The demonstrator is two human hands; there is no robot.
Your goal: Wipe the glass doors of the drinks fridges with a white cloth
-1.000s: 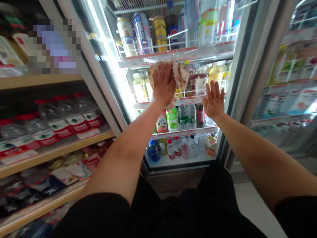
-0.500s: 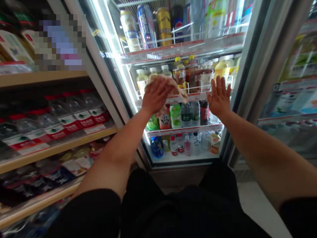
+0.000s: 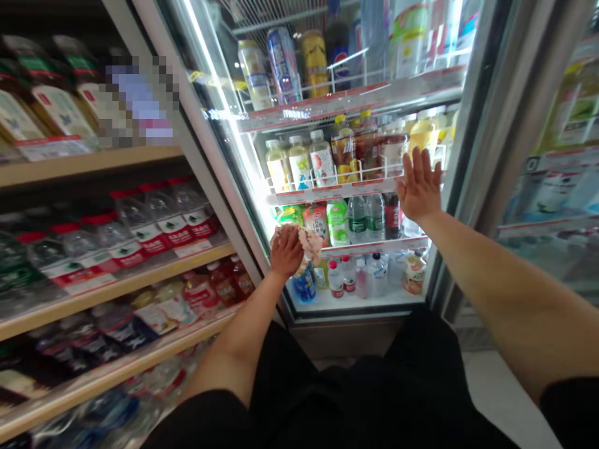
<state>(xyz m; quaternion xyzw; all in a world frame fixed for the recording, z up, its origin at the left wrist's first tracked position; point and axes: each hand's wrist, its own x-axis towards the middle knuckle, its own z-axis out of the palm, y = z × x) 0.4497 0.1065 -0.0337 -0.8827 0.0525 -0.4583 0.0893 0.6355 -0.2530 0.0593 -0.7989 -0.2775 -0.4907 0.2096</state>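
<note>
My left hand (image 3: 285, 251) presses a crumpled patterned cloth (image 3: 310, 242) against the glass door (image 3: 374, 156) of a drinks cooler, low on its left side. The fingers are bunched on the cloth. Higher up and to the right, my right hand (image 3: 420, 184) lies flat on the same glass near the door's right edge, fingers stretched out and holding nothing. Behind the glass stand rows of bottles (image 3: 322, 159) and cans (image 3: 283, 62) on white wire shelves.
Wooden shelves (image 3: 116, 287) to my left hold bottled water (image 3: 154, 227) and packaged goods. A second cooler door (image 3: 552, 174) stands at the right. The cooler's metal frame (image 3: 496, 125) runs between the two doors. Pale floor (image 3: 496, 399) shows at lower right.
My left hand has slid the cloth down the glass, from the upper shelf level to near the lower shelves. The right hand has stayed flat on the door.
</note>
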